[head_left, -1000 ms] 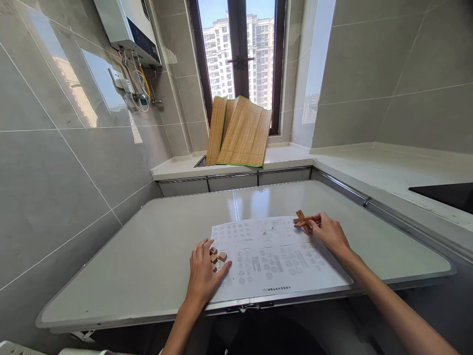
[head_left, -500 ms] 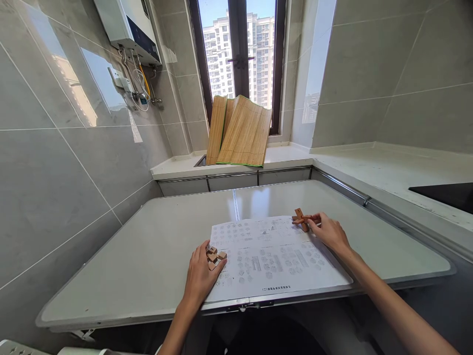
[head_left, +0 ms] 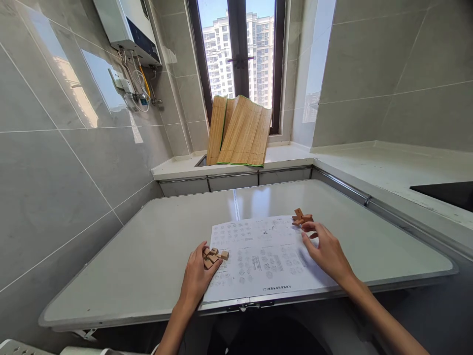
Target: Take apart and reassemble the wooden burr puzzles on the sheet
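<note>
My left hand (head_left: 196, 276) rests at the left edge of a printed sheet (head_left: 273, 276), its fingers and thumb closed around a cluster of light wooden puzzle blocks (head_left: 211, 257). One small block at the cluster's right sits over the paper. A reddish-brown wooden interlocking puzzle (head_left: 301, 217) with crossed pieces lies at the sheet's far right corner. Just in front of it is my right hand (head_left: 327, 249), fingers apart and curved, with nothing seen in them. Rows of small puzzle drawings cover the sheet.
Beneath the sheet is a pale folding table (head_left: 133, 256) with a metal rim. Behind it runs a white counter (head_left: 288, 154), where a folded bamboo mat (head_left: 244, 133) leans against the window. A dark hob (head_left: 449, 194) lies at the right.
My right hand has let go of the reddish-brown puzzle and drawn back toward me. The light blocks in my left hand have shifted slightly, with one block now farther right.
</note>
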`<act>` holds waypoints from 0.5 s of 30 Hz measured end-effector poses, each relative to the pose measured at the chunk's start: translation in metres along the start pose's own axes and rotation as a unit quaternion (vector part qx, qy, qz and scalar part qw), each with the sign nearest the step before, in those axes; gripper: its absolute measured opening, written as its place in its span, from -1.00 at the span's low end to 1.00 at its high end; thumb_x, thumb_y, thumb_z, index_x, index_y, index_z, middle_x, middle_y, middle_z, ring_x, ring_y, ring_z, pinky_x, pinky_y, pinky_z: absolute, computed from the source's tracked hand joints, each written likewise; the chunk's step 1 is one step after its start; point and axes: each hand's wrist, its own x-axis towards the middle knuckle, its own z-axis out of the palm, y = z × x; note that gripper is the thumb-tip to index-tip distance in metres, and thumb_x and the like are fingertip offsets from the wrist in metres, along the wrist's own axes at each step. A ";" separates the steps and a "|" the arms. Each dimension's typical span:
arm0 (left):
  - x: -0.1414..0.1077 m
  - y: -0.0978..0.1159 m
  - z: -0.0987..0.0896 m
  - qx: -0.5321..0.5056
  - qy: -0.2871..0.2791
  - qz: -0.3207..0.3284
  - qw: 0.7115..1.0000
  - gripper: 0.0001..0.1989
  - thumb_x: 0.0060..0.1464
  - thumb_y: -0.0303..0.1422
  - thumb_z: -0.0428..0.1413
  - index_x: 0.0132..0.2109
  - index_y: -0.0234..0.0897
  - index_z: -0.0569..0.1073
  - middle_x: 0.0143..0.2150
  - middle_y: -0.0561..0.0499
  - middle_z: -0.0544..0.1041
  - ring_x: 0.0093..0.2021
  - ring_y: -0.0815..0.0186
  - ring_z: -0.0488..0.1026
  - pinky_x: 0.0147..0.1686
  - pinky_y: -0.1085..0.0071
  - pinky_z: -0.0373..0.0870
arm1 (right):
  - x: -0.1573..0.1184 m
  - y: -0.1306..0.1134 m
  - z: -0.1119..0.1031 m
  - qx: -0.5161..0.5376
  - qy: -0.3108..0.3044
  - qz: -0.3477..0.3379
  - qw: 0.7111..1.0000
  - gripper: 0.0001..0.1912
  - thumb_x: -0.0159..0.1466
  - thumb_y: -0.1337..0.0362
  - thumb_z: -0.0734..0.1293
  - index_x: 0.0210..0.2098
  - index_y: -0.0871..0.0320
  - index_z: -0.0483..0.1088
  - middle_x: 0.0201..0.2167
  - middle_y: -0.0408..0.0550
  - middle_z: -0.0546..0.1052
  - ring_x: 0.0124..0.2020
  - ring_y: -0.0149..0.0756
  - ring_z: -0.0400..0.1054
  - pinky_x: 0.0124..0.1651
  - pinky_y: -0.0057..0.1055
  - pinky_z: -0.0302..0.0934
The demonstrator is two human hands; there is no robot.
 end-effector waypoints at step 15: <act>-0.007 0.015 -0.005 -0.003 0.000 -0.011 1.000 -0.31 0.05 -0.06 0.25 0.26 -0.20 0.31 0.08 -0.15 0.53 0.11 -0.02 0.48 0.10 0.03 0.44 | -0.024 -0.066 0.033 0.101 -0.220 -0.075 0.967 -0.85 0.41 0.30 0.18 -0.11 0.03 0.36 -0.14 -0.06 0.53 -0.16 -0.17 0.45 -0.11 -0.24 0.34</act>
